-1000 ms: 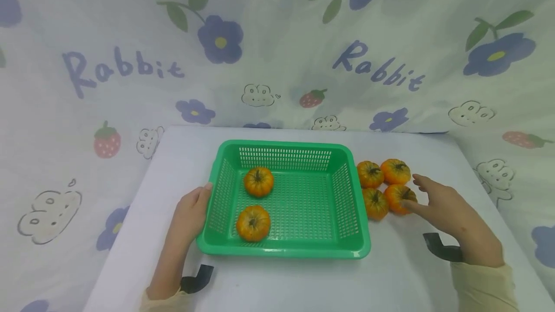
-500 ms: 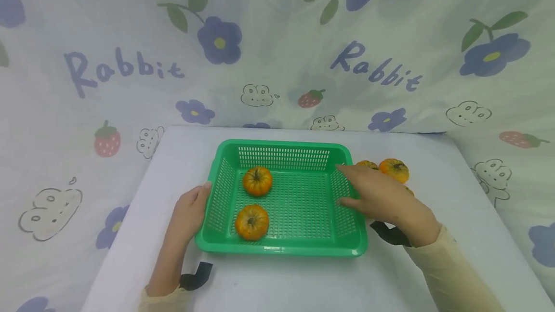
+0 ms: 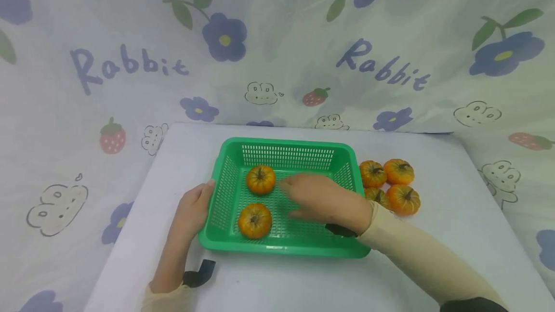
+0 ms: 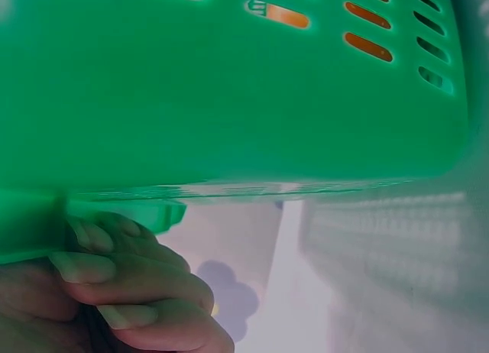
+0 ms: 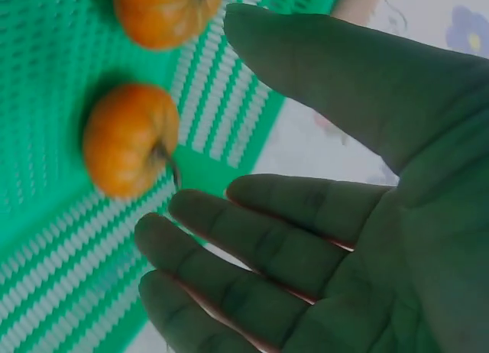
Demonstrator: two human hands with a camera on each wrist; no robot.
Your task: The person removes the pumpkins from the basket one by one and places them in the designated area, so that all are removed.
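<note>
A green plastic basket (image 3: 286, 250) with slotted walls stands on the white table. My left hand (image 3: 193, 210) holds its left rim. In the left wrist view, the fingers (image 4: 145, 292) curl under that rim. Inside the basket, towards the left, lie two small orange pumpkins, a rear one (image 3: 260, 179) and a front one (image 3: 255, 221). My right hand (image 3: 318, 199) hovers over the basket's middle, to the right of both and apart from them. Its palm holds nothing in the right wrist view, where the thumb (image 5: 306, 51) is spread away from extended fingers.
Several more small pumpkins (image 3: 399, 171) sit close together just outside the basket's right wall. The table (image 3: 269, 283) extends around the basket. A printed cloth (image 3: 277, 37) with flowers and rabbits hangs behind and at the sides.
My right hand has moved left, from the pumpkins outside the basket to over its middle, holding nothing. The left hand stays on the rim, and the pumpkins have not visibly moved.
</note>
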